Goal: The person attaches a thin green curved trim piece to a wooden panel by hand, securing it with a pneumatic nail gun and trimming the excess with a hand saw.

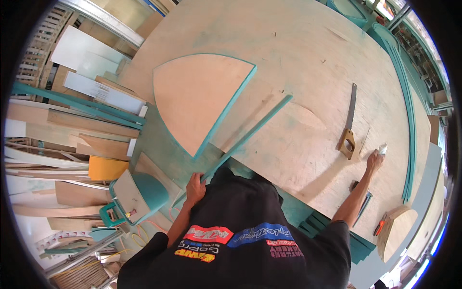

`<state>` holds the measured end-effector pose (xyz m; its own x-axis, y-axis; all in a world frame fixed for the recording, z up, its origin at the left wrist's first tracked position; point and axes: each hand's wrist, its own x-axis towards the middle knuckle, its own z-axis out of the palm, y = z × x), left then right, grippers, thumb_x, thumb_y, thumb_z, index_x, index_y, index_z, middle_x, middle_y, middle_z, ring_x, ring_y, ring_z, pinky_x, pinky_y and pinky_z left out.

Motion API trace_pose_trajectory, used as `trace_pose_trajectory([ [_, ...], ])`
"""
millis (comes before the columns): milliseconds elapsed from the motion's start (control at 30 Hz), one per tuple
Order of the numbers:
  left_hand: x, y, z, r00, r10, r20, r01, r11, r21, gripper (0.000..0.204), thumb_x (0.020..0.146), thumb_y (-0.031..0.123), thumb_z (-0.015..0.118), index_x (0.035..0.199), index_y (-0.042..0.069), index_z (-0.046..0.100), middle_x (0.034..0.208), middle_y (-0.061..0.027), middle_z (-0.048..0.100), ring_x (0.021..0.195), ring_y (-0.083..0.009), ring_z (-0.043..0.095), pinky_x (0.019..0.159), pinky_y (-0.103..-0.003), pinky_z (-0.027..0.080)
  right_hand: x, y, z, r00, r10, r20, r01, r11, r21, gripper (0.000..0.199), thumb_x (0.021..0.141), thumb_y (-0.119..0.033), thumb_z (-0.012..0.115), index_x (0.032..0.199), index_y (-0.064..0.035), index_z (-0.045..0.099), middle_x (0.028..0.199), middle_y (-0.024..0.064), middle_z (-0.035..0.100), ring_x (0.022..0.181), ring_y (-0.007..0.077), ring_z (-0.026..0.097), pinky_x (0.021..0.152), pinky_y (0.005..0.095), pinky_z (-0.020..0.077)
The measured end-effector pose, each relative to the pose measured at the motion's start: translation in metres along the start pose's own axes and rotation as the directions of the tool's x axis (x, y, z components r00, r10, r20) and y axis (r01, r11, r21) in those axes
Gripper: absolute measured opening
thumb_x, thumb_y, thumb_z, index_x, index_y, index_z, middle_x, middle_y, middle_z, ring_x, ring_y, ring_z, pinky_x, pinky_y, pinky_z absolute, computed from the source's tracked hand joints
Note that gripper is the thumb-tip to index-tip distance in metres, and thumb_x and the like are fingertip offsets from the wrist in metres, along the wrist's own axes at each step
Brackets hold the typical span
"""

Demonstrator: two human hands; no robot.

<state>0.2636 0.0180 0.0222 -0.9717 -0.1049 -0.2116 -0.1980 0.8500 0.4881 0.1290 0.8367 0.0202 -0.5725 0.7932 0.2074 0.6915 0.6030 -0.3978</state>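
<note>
My left hand is closed around the lower part of a long, narrow teal strip. The strip slants up and away over the near edge of the plywood table. At the right of the table, my right hand grips a small white object, perhaps a bottle or tube, mostly hidden by my fingers. A handsaw with a wooden handle lies just left of that hand. Left of the strip rests a fan-shaped wooden panel with teal edges.
Several long teal strips curve along the table's right side. A red-orange utility knife lies beside a curved wooden block. My right forearm partly covers a dark metal tool. Boards crowd the left, near a teal rounded piece.
</note>
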Motion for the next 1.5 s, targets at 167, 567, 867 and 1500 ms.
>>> trace_pose_trajectory([
  [167,0.013,-0.021,-0.002,0.991,0.132,-0.035,-0.132,0.991,-0.003,0.043,0.087,0.010,0.068,0.124,0.003,0.048,0.113,-0.0225,0.055,0.105,-0.0468,0.059,0.081,-0.053,0.048,-0.121,-0.146,-0.053,0.955,-0.141,0.262,-0.169,0.467,0.868,0.032,0.102,-0.021,0.055,0.126,-0.0006,0.064,0.102,0.0058,0.069,0.096,0.0158,0.063,0.083,0.0302,0.0496],
  [567,0.031,-0.032,-0.019,0.991,0.056,0.118,-0.049,0.997,-0.058,0.050,0.079,0.014,0.075,0.120,0.000,0.051,0.118,-0.0244,0.060,0.109,-0.0460,0.061,0.089,-0.053,0.050,-0.341,-0.285,-0.029,0.636,-0.163,0.754,-0.695,0.303,0.652,0.037,0.104,-0.041,0.061,0.113,-0.0046,0.064,0.076,-0.0011,0.054,0.065,0.0098,0.052,0.059,0.0274,0.0454],
  [867,0.014,-0.065,-0.029,0.996,0.064,0.060,-0.053,0.985,-0.167,0.032,0.077,0.010,0.072,0.105,-0.002,0.061,0.093,-0.0243,0.066,0.090,-0.0447,0.065,0.079,-0.049,0.051,-0.321,-0.314,-0.009,0.543,-0.355,0.761,-0.712,0.286,0.642,0.036,0.103,-0.025,0.064,0.126,0.0020,0.063,0.093,0.0078,0.067,0.070,0.0106,0.057,0.063,0.0264,0.0519],
  [1500,-0.084,-0.096,-0.080,0.892,-0.281,-0.354,0.301,0.954,0.001,0.033,0.070,0.006,0.075,0.099,-0.003,0.064,0.085,-0.0212,0.066,0.082,-0.0405,0.067,0.075,-0.050,0.051,-0.251,-0.501,0.239,0.456,-0.316,0.832,-0.836,0.170,0.522,0.047,0.101,-0.046,0.064,0.113,-0.0009,0.066,0.082,0.0051,0.055,0.064,0.0188,0.054,0.056,0.0390,0.0504],
])
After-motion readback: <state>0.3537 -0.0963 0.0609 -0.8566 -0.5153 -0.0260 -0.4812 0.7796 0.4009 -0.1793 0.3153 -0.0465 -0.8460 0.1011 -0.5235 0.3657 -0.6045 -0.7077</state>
